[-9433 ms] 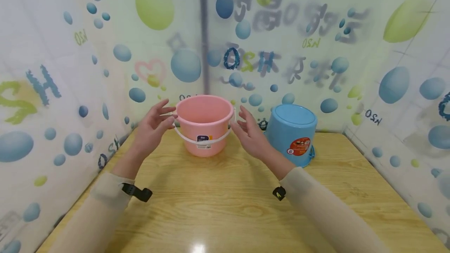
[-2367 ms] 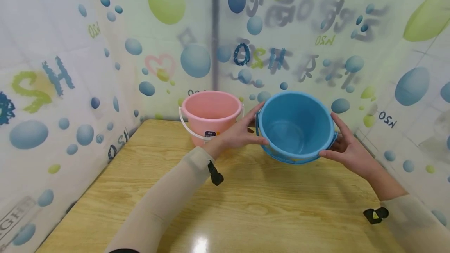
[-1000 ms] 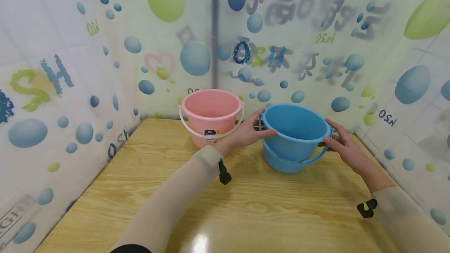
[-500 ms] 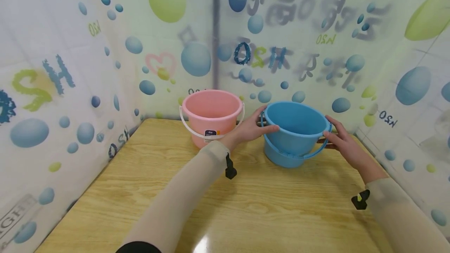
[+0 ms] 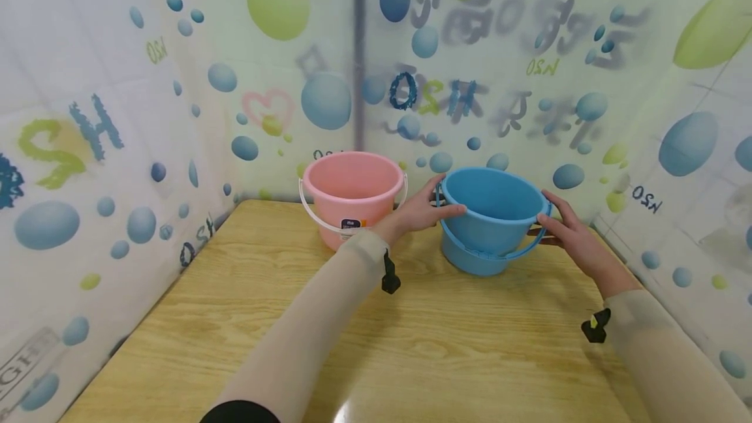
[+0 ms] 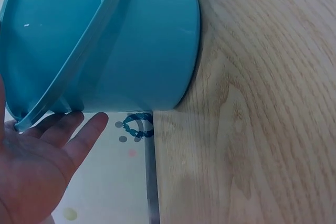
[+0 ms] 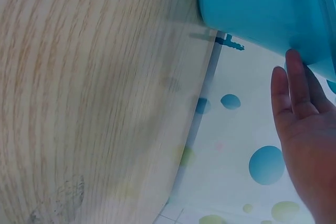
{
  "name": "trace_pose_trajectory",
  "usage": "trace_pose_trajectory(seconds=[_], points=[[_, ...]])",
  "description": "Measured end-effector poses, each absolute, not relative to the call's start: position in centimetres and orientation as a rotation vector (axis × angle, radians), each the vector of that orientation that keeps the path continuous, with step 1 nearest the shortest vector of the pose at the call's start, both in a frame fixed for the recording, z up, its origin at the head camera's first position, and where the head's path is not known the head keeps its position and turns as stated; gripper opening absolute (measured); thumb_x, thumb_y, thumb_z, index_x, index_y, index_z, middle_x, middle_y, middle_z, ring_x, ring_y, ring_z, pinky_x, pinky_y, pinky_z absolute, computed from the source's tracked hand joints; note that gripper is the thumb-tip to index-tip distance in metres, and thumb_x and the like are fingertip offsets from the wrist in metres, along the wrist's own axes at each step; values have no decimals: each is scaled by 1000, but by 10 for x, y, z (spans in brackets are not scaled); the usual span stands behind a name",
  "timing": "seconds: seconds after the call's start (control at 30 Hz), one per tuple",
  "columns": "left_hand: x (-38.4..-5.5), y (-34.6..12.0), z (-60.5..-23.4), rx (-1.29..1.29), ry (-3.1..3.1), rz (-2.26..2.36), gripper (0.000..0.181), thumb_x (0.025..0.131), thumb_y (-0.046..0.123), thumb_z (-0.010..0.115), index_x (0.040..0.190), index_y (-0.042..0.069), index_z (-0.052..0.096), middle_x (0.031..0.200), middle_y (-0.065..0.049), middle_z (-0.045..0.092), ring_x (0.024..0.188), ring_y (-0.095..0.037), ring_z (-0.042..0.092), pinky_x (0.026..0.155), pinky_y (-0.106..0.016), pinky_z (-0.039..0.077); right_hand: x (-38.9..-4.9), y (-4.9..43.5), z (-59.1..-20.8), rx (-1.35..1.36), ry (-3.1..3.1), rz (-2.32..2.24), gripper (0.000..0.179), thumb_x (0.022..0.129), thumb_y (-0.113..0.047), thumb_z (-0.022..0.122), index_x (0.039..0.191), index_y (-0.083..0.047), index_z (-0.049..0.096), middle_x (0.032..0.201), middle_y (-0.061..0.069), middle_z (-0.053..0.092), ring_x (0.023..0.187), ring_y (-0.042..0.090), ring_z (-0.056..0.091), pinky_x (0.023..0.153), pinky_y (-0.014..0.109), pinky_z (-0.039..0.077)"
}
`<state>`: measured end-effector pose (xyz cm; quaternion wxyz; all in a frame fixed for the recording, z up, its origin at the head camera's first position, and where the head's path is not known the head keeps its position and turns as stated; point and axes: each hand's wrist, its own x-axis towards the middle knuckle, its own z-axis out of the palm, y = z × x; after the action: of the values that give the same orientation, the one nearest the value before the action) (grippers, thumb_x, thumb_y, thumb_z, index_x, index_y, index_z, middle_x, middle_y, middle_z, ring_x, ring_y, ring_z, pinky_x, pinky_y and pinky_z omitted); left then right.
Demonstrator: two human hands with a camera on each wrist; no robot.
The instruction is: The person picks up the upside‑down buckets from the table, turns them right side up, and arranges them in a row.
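A blue bucket (image 5: 487, 230) stands upright on the wooden table, its mouth up and its blue handle hanging across the front. My left hand (image 5: 420, 209) holds its left side, thumb along the front of the rim and fingers behind. On the opposite side my right hand (image 5: 571, 234) holds the rim near the handle's end, thumb in front. In the left wrist view the fingers (image 6: 86, 135) reach along the wall of the bucket beneath its rim. The right wrist view shows fingertips (image 7: 295, 59) against the bucket's side.
A pink bucket (image 5: 352, 181) with a white handle and a label stands upright just left of the blue one, partly behind my left forearm. The wooden table (image 5: 446, 344) meets patterned curtain walls (image 5: 329, 31) at the back and sides.
Earlier the blue bucket stood upside down while both hands were at the pink one. It was then turned over, lowered upright onto the table and shifted slightly back, both hands staying on it.
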<state>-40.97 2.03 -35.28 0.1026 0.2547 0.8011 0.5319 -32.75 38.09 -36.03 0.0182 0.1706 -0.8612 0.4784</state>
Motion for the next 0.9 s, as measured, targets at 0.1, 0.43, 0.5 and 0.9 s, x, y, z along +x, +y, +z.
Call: trace_pose_trajectory(seconds=[0.1,0.43,0.5,0.9], points=[[-411,20,-352,753,2348,1581,108,97,59,80,178,37,12,180,-10,32,160,-36,44,110,-55,58,-330,380,-360,534,-2667,1498,74,121,-34,41,178,-15,-1,128,-28,59,110,-7,70,95,21,58],[-415,18,-351,732,2353,1576,107,97,59,79,177,39,11,181,-11,31,159,-36,45,111,-54,58,-336,379,-361,516,-2684,1501,75,120,-37,42,178,-19,-3,126,-30,60,111,-7,69,94,20,57],[-416,17,-351,731,2355,1573,106,98,59,78,177,40,11,181,-11,30,159,-36,45,111,-54,58,-337,378,-360,516,-2684,1502,75,120,-37,42,178,-19,-3,127,-29,60,110,-8,69,94,19,57],[-393,15,-356,682,2423,1555,121,99,72,67,175,35,-19,187,-7,3,172,-33,17,136,-63,26,-324,377,-359,384,-2666,1355,81,120,-39,37,175,-21,-21,178,40,4,160,68,14,123,85,19]])
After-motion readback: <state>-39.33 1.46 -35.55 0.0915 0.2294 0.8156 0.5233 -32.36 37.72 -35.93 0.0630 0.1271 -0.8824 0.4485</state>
